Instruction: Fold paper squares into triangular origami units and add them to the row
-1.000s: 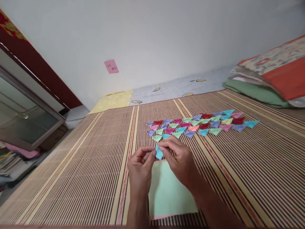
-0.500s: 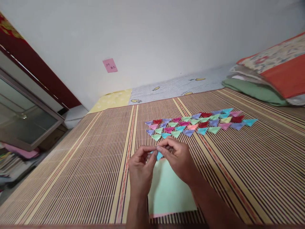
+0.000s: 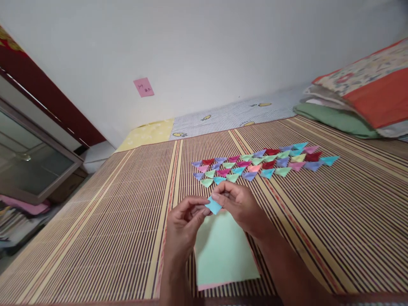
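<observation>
A small folded piece of light blue paper [image 3: 214,206] is held between my two hands, above the far end of a pale green sheet. My left hand [image 3: 188,221] pinches its left edge between thumb and fingers. At its upper right, my right hand [image 3: 239,206] grips it with thumb and forefinger. The pale green paper [image 3: 226,250] lies flat on the striped mat, with a pink sheet showing along its lower edge. Just past my hands, rows of small folded paper triangles [image 3: 250,175] in several colours are laid out.
The striped bamboo mat [image 3: 127,225] covers the bed surface. Folded bedding [image 3: 376,102] is piled at the far right, by the wall. A pink note [image 3: 143,87] is stuck on the white wall. A glass-panelled cabinet [image 3: 28,157] stands off to the left.
The blue paper has turned so that more of its face shows between my hands. My left thumb has slid lower along it. The whole view has shifted slightly.
</observation>
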Demonstrator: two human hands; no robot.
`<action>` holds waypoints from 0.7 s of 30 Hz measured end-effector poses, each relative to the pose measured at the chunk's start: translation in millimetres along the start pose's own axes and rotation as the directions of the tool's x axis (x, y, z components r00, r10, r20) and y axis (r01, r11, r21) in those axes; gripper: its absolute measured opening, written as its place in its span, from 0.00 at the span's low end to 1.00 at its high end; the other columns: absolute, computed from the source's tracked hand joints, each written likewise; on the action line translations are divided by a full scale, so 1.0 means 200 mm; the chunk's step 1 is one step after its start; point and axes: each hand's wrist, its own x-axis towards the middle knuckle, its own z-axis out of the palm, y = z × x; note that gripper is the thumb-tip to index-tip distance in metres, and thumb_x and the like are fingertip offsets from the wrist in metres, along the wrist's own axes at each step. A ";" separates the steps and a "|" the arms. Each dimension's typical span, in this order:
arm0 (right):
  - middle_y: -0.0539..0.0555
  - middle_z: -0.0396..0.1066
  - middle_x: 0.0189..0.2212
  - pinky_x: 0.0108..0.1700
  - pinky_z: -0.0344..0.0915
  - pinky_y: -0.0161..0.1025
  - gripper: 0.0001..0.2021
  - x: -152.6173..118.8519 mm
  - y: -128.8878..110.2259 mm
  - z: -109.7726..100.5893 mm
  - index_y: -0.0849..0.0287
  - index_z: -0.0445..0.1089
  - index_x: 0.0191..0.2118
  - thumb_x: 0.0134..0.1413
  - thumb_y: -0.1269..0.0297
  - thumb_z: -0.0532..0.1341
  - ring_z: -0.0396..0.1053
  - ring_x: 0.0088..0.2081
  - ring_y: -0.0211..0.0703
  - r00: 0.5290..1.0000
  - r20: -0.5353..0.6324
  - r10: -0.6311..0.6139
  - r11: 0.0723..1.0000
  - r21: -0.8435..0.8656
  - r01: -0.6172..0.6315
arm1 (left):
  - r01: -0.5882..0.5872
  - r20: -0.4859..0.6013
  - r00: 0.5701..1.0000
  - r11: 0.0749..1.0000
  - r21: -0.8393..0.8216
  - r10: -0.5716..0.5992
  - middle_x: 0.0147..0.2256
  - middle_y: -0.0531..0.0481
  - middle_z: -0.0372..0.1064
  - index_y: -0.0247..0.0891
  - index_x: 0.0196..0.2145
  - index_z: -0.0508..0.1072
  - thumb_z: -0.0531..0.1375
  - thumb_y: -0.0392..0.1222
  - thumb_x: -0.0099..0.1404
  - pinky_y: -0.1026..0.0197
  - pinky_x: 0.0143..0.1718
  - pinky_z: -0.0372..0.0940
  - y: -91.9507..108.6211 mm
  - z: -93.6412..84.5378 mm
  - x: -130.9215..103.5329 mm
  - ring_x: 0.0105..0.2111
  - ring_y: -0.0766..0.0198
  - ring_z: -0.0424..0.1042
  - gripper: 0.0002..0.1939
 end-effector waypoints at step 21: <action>0.48 0.72 0.25 0.34 0.69 0.37 0.06 0.00 -0.02 0.03 0.59 0.73 0.32 0.57 0.64 0.65 0.71 0.29 0.38 1.000 0.025 0.005 0.995 0.104 -0.008 | -0.077 -0.062 0.994 0.991 0.108 0.084 0.31 0.50 0.77 0.39 0.34 0.81 0.67 0.37 0.65 0.65 0.33 0.71 0.00 0.05 -0.01 0.29 0.65 0.75 0.01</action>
